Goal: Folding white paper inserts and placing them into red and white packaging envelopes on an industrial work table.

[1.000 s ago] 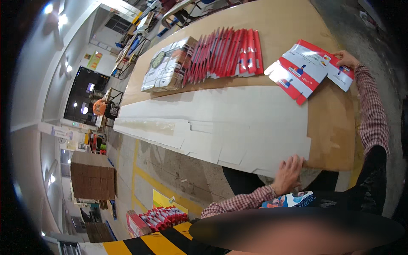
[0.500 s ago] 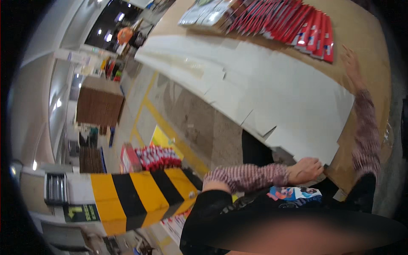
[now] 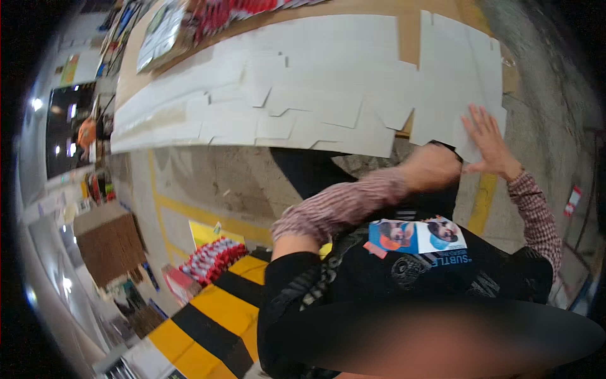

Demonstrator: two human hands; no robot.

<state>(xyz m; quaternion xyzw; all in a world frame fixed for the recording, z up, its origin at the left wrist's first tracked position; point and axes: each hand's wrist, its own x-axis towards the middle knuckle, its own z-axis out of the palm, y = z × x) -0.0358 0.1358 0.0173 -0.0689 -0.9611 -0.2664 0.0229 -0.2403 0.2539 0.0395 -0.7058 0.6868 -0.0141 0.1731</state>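
A white flat cardboard sheet (image 3: 454,79) with notched edges lies at the table's right end. My right hand (image 3: 487,142) rests on its near right part, open, with the fingers spread. Close to the sheet's near corner is my left hand (image 3: 434,165), blurred, with its fingers curled in; what they hold, if anything, is hidden. More white cardboard sheets (image 3: 328,69) with cut slots and flaps stretch leftward along the near side of the table, overlapping one another.
Red packets (image 3: 252,6) and a clear-wrapped stack (image 3: 165,38) sit on the brown tabletop (image 3: 136,82) beyond the sheets. A yellow-and-black striped barrier (image 3: 214,316) stands at lower left, near red-and-white packets (image 3: 214,259). Brown cardboard stacks (image 3: 107,243) and an orange-clad person (image 3: 87,131) are farther left.
My view has swung toward the table's right end. My right hand has come back from the far right onto a white sheet that now lies there. My left hand stays near the close edge.
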